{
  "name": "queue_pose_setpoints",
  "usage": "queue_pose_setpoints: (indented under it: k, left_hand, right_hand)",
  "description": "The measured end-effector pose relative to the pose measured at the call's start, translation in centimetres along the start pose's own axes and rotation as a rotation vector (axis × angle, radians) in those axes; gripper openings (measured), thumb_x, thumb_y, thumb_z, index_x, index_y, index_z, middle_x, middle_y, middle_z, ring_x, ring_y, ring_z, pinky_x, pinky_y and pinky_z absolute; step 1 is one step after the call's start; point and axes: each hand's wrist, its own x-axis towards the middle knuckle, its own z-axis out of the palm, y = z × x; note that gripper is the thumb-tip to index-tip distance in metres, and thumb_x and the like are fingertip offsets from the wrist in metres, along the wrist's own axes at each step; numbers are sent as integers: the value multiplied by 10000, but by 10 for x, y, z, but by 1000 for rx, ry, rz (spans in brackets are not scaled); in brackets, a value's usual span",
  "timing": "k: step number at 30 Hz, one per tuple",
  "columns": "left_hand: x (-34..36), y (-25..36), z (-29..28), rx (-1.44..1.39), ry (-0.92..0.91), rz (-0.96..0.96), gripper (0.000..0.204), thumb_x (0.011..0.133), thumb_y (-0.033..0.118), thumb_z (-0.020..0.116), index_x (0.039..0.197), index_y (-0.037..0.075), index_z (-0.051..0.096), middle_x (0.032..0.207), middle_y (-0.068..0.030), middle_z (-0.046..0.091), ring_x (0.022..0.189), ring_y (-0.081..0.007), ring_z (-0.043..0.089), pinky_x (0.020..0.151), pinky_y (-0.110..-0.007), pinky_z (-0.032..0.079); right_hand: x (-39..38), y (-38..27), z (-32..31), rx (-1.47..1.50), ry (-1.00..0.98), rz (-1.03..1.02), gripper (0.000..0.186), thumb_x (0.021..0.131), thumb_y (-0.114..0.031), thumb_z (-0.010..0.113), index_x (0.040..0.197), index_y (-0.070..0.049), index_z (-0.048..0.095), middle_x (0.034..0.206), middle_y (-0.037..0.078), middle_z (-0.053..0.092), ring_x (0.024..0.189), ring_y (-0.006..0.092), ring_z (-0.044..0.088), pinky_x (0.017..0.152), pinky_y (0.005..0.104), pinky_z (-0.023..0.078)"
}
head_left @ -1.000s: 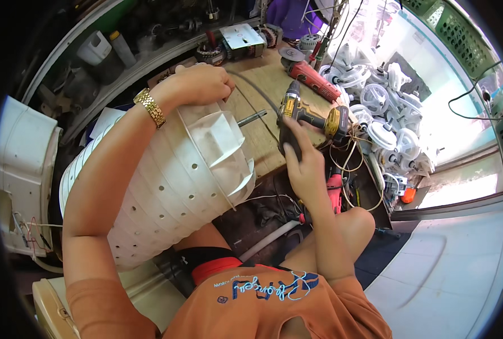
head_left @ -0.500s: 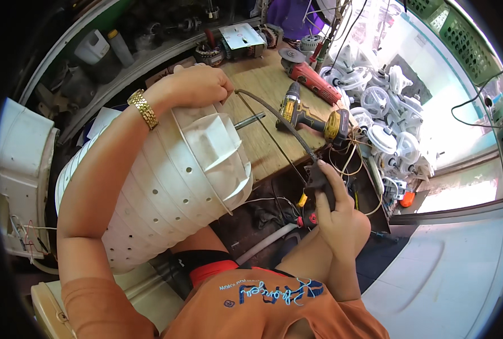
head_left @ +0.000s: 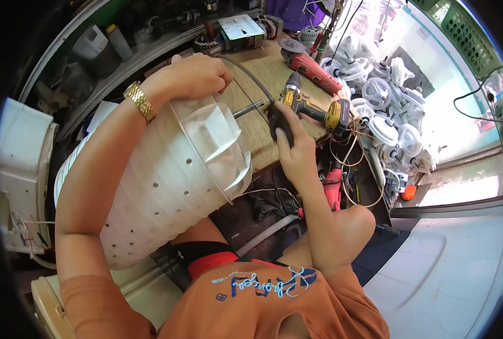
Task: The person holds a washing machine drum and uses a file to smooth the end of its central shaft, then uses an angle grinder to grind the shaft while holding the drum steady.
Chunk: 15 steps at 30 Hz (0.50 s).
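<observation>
A large white perforated plastic drum (head_left: 161, 186) with a finned end leans across my lap on the left, under my left arm. From its finned end sticks a metal shaft (head_left: 248, 109). My left hand (head_left: 197, 78) is curled closed at the drum's upper edge; its fingertips are partly hidden. A dark flexible strip (head_left: 250, 72) arcs from behind that hand to my right hand (head_left: 297, 146). There, a wider dark piece of the strip is gripped between thumb and fingers, close to the shaft's tip.
On the wooden bench (head_left: 262, 147) lie a yellow-black cordless drill (head_left: 313, 110) and a red angle grinder (head_left: 313, 70). Clear and white plastic parts (head_left: 381, 107) are heaped at the right. A red tool (head_left: 332, 189) and loose wires lie below the bench edge.
My right hand has moved up and left, from beyond the bench edge to near the shaft, bringing the strip's end along. The strip now bows upward. My left hand has shifted slightly upward.
</observation>
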Motion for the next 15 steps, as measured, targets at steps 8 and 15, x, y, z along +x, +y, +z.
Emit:
queue_pose_setpoints:
  k: [8,15]
  left_hand:
    - [-20,-7,6,16,-11,-74,166,834,185,501,803,91,635,805,-67,665,925,-241,643,882,-512,389]
    - [-9,-18,6,-29,21,-83,191,825,204,508,824,110,674,831,-81,694,940,-277,661,837,-519,402]
  right_hand:
    - [-52,-38,-32,-56,-46,47,514,921,26,576,1424,-79,558,1352,199,644,1277,342,617,1068,387,468]
    - [-47,-28,-31,-71,-33,-54,518,926,28,574,1428,-97,556,1324,217,649,1248,358,629,1046,373,476]
